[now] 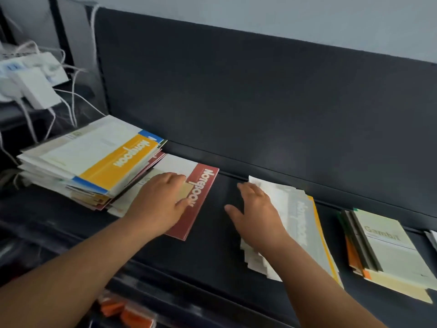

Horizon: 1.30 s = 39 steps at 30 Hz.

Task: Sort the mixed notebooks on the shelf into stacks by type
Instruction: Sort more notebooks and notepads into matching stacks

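Shelf: dark shelf (212,235) runs from 9 to 3 o'clock, with a dark back panel (236,102) rising behind it at 12 o'clock.
Mixed pile: tall, uneven mixed pile (71,166) of notebooks at 9 o'clock; the top cover is pale with a yellow band that reads "Notebook" in white, turned sideways.
Gambit stack: at 3 o'clock, a stack (387,245) whose pale green top cover reads "Gambit"; orange and dark edges show beneath it.
Middle stack: between 3 and 4 o'clock of centre, a fanned stack (305,223) of pale covers with a yellow edge; faint "Notebook" lettering, blurred.
Red notebook: red-banded notebook (203,185) lies flat just beside the mixed pile, near centre, with "Notebook" in white on the band.
Left hand: left hand (158,204) rests palm down on the red-banded notebook, fingers straight, gripping nothing.
Right hand: right hand (255,214) lies flat on the fanned stack, fingers spread, thumb out toward 9 o'clock.
Adapters: white adapters (35,88) and cables at 10 o'clock, blurred.
Orange items: at 7 o'clock, below the shelf edge; kind cannot be told (127,311).
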### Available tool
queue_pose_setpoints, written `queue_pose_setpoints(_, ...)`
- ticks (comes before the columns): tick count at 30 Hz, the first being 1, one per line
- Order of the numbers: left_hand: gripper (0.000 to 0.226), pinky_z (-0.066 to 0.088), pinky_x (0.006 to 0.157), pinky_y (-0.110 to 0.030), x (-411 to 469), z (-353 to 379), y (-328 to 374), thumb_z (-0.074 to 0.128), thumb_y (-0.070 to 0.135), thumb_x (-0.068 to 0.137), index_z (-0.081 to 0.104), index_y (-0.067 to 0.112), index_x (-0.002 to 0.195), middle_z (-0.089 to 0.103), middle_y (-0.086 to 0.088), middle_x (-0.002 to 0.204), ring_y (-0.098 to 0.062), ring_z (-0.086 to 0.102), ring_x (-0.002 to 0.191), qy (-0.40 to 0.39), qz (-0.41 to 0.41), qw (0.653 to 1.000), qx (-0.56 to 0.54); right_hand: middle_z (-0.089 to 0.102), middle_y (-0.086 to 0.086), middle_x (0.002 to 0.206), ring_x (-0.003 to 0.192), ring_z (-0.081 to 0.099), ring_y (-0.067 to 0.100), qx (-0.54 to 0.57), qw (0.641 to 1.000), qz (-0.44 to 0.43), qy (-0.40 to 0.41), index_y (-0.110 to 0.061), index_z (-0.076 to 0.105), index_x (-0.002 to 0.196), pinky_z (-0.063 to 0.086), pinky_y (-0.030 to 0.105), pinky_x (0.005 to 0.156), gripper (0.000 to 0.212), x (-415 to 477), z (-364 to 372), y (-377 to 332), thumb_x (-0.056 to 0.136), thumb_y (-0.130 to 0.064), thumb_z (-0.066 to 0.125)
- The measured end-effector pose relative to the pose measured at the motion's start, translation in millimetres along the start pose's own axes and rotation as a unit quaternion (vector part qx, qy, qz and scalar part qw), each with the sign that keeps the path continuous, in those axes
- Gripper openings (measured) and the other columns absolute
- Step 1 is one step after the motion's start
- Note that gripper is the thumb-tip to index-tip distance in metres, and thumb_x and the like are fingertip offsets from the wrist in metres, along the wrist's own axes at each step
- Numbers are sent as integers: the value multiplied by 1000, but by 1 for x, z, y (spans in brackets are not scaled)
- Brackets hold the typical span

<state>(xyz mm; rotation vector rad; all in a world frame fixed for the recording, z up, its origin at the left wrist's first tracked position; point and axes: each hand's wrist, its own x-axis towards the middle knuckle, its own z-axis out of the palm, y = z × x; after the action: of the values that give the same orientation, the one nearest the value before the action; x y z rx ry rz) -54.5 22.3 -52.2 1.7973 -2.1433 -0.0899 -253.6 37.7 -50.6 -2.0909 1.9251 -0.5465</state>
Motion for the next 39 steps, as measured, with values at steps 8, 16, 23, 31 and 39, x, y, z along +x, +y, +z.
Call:
queue_pose_setpoints(8, 63, 23, 113, -31, -3, 6, -65, 47, 47, 96, 29, 18, 149, 33, -1, 151, -19, 26, 140, -70, -8, 998, 4, 57, -1, 126, 111, 57, 16, 125, 988, 35, -78, -21, 57, 125, 44, 25, 85, 31, 32, 55, -56, 96, -32, 56)
queue_pose_setpoints(16, 60, 17, 115, -35, -4, 22, -78, 39, 53, 96, 33, 20, 146, 28, -4, 154, -23, 20, 142, -89, 15, 996, 9, 71, 0, 106, 88, 70, 12, 349, 916, 196, -23, -12, 58, 118, 56, 22, 67, 27, 53, 71, -69, 91, -16, 60)
queue_pose_setpoints(23, 58, 14, 116, -33, -3, 22, -81, 33, 53, 98, 30, 21, 147, 24, -3, 156, -22, 16, 144, -85, 19, 996, -2, 76, 12, 94, 81, 71, 22, 545, 768, 327, -80, -4, 64, 102, 58, 33, 72, 12, 53, 67, -76, 95, -12, 59)
queue_pose_setpoints(31, 58, 12, 118, -36, -4, 23, -81, 30, 52, 99, 27, 22, 149, 20, -3, 158, -22, 13, 146, -85, 15, 996, -13, 74, 4, 99, 90, 72, 22, 521, 794, 299, -90, -20, 59, 106, 59, 36, 66, 20, 42, 79, -80, 101, -5, 46)
queue_pose_setpoints(39, 60, 11, 118, -37, -3, 18, -69, 25, 55, 98, 23, 24, 150, 19, 0, 159, -18, 12, 146, -87, 39, 995, -33, 75, 2, 102, 90, 74, 21, 562, 779, 278, -32, -22, 57, 123, 60, 37, 65, 27, 28, 71, -69, 102, -9, 47)
